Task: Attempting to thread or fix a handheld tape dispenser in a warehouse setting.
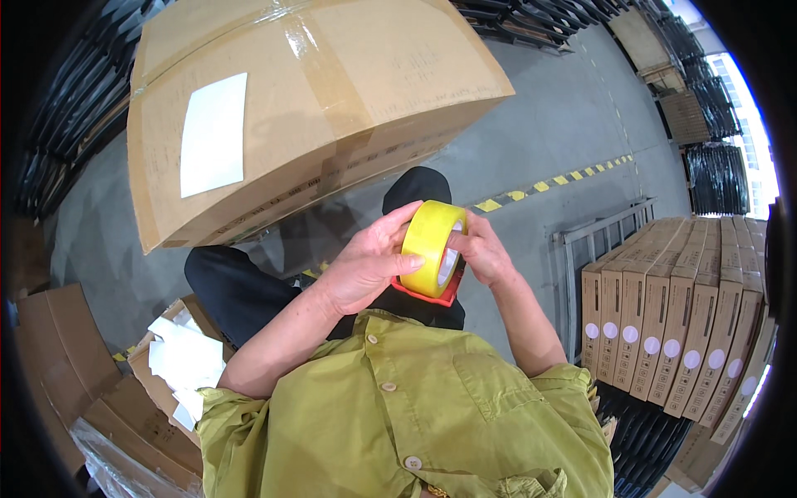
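A wide roll of yellow packing tape is held up in front of my body. My left hand grips its left side, with the thumb across the tape face. From the other side, my right hand holds the rim, with fingers at the pale core. Beneath the roll sits a red plastic piece, possibly a tape dispenser, mostly hidden by the roll. Beyond my hands stands a large cardboard box with clear tape on top and a white sheet on it.
Flat brown cartons stand in a row at the right beside a grey metal frame. White papers lie in a small open box at the left, near more cardboard. A yellow-black striped line crosses the floor.
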Available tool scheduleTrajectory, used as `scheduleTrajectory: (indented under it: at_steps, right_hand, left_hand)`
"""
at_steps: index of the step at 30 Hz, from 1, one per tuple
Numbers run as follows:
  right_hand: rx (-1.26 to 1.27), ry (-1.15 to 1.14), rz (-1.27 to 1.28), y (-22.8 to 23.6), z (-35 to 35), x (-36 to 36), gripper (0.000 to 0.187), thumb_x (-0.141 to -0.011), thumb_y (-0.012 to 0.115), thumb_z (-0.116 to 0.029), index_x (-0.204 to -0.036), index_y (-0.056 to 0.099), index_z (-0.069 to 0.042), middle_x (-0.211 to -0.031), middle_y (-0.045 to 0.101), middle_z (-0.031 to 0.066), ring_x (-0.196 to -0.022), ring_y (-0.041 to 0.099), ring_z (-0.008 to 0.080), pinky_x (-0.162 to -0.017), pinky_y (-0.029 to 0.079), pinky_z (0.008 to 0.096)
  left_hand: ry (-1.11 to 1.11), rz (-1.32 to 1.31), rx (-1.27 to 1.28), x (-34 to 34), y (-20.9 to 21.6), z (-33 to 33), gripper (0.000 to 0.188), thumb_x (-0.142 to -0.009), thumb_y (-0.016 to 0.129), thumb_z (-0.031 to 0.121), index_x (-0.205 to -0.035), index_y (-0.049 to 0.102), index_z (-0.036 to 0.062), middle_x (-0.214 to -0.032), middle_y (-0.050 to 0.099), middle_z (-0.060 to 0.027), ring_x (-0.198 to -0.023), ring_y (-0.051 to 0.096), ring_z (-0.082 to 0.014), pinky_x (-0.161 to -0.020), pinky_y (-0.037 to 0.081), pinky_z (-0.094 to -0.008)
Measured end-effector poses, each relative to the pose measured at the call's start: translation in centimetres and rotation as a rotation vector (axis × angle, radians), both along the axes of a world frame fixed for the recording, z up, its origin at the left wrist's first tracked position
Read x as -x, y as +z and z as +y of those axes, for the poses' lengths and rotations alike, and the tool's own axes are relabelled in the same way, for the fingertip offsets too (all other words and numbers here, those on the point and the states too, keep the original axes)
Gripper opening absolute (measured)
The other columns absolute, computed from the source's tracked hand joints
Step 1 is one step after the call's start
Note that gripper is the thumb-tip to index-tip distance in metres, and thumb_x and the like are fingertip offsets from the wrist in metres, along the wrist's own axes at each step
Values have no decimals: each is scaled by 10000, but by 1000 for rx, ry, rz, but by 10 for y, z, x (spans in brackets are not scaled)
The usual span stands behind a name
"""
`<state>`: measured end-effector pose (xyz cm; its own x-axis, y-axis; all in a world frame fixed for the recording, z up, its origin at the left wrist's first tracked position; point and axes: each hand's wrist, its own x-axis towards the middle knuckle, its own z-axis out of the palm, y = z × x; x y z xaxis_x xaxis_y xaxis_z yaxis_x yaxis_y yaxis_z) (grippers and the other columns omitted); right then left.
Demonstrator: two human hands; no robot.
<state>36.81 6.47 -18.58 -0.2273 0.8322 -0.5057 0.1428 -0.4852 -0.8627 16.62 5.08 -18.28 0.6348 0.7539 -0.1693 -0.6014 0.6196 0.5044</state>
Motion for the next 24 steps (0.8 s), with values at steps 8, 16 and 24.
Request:
scheduleTrajectory:
  at_steps: [8, 16, 24]
  right_hand:
    - [-57, -58, -89, -3, -5, 8, 359, -814, 590, -82, -1139, 492, 38, -1016, 607, 89, -913, 581, 165, -818, 457, 291]
    - [-58, -26, -90, 8, -2, 10, 346, -826, 572, -99, -1134, 494, 37, -1012, 605, 80, -897, 580, 147, -795, 465, 283]
    - [110, -187, 152, -1, -5, 16, 255, -830, 593, -128, -1034, 550, 18, -929, 624, 75, -800, 601, 134, -714, 484, 275]
  left_hand:
    - [21, -7, 20, -1, -2, -1, 623, -831, 582, 52, -1363, 268, -26, -1297, 438, -114, -1188, 440, -186, -1014, 347, -331]
    - [60, -51, 53, 0, -1, -3, 651, -824, 594, 55, -1371, 249, -22, -1314, 423, -115, -1212, 429, -207, -1022, 350, -345]
    - [102, 105, -8, 2, 16, 4, 647, -805, 599, 57, -1359, 275, -23, -1265, 468, -114, -1164, 474, -192, -996, 376, -337]
